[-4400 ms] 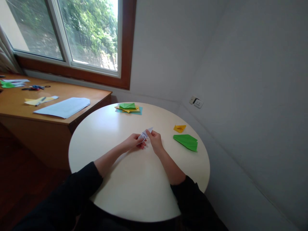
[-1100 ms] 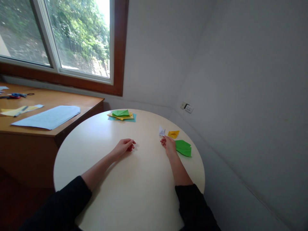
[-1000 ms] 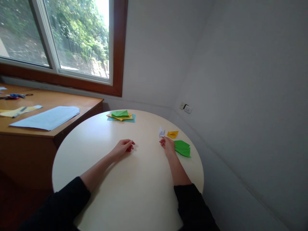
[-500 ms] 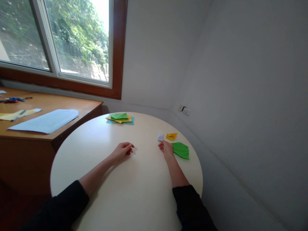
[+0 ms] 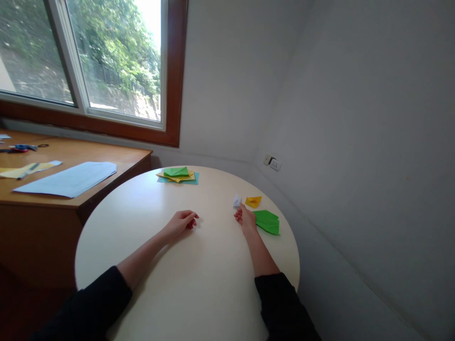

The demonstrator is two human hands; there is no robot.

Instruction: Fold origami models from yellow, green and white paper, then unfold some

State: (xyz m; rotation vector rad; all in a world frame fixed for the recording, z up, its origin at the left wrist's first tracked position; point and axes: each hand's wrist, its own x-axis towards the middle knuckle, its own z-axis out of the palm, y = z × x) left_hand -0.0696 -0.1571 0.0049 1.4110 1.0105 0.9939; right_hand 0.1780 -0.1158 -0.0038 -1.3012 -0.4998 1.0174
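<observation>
My left hand rests on the white round table, fingers loosely curled, thumb a little apart from them and nothing held. Across the table, my right hand has its thumb raised and its other fingers half bent, with a gap between them. Its thumb tip is right by a small white folded paper; whether they touch I cannot tell. A yellow folded paper lies beyond this hand, to the right. Beside the wrist is a green folded paper, its left end hidden behind the hand.
A pile of green, yellow and blue papers lies at the table's far edge. On the wooden desk at left are a light blue sheet, yellow paper with a pen, and scissors. Walls and a socket stand behind.
My right thumb has lifted slightly at the white folded paper, which stays where it was. My left hand has not visibly moved.
</observation>
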